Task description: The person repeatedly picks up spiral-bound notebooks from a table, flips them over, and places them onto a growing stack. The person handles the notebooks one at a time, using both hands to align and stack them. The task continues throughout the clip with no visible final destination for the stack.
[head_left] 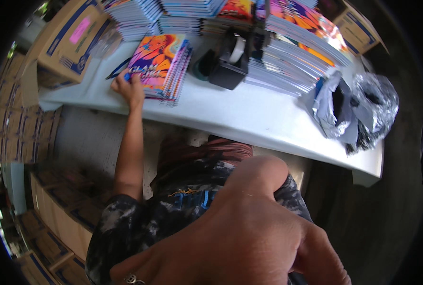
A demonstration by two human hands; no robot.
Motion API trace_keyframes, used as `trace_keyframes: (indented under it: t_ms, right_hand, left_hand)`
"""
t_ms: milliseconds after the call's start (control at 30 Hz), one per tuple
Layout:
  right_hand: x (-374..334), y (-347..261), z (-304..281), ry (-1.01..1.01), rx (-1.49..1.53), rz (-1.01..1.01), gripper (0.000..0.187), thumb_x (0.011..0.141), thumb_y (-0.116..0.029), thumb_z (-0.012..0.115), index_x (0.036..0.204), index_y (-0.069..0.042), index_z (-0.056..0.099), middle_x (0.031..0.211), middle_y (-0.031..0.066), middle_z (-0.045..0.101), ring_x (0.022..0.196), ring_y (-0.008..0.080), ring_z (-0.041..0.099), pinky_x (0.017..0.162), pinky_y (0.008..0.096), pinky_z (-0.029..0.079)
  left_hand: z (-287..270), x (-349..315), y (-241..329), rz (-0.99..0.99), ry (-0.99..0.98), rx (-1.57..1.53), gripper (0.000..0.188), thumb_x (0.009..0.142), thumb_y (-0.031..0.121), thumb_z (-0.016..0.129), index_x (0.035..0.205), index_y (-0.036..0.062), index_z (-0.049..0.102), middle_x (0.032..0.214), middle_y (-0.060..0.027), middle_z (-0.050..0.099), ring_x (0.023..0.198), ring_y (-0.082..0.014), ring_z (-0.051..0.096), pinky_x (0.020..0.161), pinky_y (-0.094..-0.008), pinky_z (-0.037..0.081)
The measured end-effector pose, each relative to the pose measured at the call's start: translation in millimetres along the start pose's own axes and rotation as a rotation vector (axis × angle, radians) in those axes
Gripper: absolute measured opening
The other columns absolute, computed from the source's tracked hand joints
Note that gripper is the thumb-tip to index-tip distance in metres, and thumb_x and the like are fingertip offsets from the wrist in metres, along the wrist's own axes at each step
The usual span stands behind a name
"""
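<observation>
At the left part of the table, my left hand [128, 87] is at the near left corner of a stack of spiral notebooks [161, 59] with a bright orange, purple and yellow cover. Its fingers are curled, with a small blue bit showing at their tips; what they hold is hidden. A dark, thin object [118, 69] lies just beyond that hand, left of the notebooks. My right hand [225, 242] is raised very close to the camera, its back filling the lower middle. One finger wears a ring, and the fingertips run out of view.
A black tape dispenser [229, 59] stands right of the notebooks. Taller notebook stacks [292, 59] rise behind and beside it. Crumpled grey plastic [354, 107] lies at the table's [268, 128] right end. An open cardboard box [71, 47] sits at the left; more boxes [23, 128] are piled beyond.
</observation>
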State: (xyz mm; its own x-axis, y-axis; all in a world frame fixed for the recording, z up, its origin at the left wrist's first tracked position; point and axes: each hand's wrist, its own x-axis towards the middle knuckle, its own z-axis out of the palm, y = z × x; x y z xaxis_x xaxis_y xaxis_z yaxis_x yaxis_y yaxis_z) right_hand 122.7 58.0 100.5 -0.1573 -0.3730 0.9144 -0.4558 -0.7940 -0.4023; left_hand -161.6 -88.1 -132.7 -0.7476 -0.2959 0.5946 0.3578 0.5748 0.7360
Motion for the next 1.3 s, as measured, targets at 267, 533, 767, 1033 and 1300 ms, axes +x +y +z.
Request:
trace_keyframes:
  t_ms: [267,533,767,1033,1300]
  right_hand:
    - [-2.8,-22.5,-6.1,0.108,-0.188,0.062,0.018,0.079,-0.017,0.059,0.08,0.002,0.06,0.076,0.0074,0.057,0.068,0.0157,0.052,0.061,0.026,0.041]
    - [-129.5,-148.4,-141.1,1.307,-1.639,0.705,0.03,0.083,-0.023,0.053,0.087,0.005,0.062,0.076,0.01,0.061,0.072,0.0152,0.058,0.068,0.0255,0.044]
    - [-302.3,-243.6,-196.2,1.589,-2.043,2.115,0.042,0.067,-0.027,0.067,0.099,-0.001,0.061,0.104,0.0192,0.059,0.097,0.0317,0.058,0.079,0.0411,0.047]
    - [-317.4,-243.8,-203.0,1.709,-2.048,1.877,0.045,0.063,-0.029,0.07,0.096,-0.001,0.063,0.105,0.0206,0.058,0.098,0.0337,0.057,0.083,0.0406,0.046]
    - [-319.8,-249.2,-208.3,1.832,-1.998,1.749,0.04,0.062,-0.024,0.066,0.095,0.0,0.063,0.097,0.0214,0.061,0.093,0.0353,0.059,0.081,0.0375,0.046]
  left_hand:
    - [-7.9,-1.6,78.4,0.215,0.171,0.159,0.042,0.066,0.015,0.055,0.108,0.0105,0.051,0.117,-0.011,0.033,0.113,-0.0287,0.026,0.096,-0.0509,0.013]
    - [-47.6,-21.8,130.7,0.413,0.034,-0.081,0.035,0.07,0.0,0.048,0.104,-0.0027,0.049,0.115,-0.015,0.035,0.113,-0.0267,0.028,0.097,-0.0396,0.024]
    - [-44.0,-33.4,140.6,0.389,-0.074,-0.253,0.026,0.072,-0.004,0.048,0.097,-0.0029,0.053,0.106,-0.0129,0.048,0.105,-0.0256,0.043,0.092,-0.0353,0.033]
    - [-48.9,-44.7,150.7,0.383,-0.19,-0.31,0.018,0.073,-0.005,0.048,0.09,-0.0039,0.056,0.102,-0.0129,0.052,0.099,-0.0249,0.048,0.089,-0.0352,0.035]
    - [-54.2,-50.8,161.3,0.389,-0.213,-0.411,0.017,0.071,-0.007,0.046,0.085,-0.0038,0.054,0.094,-0.0127,0.053,0.089,-0.0242,0.051,0.083,-0.0349,0.039]
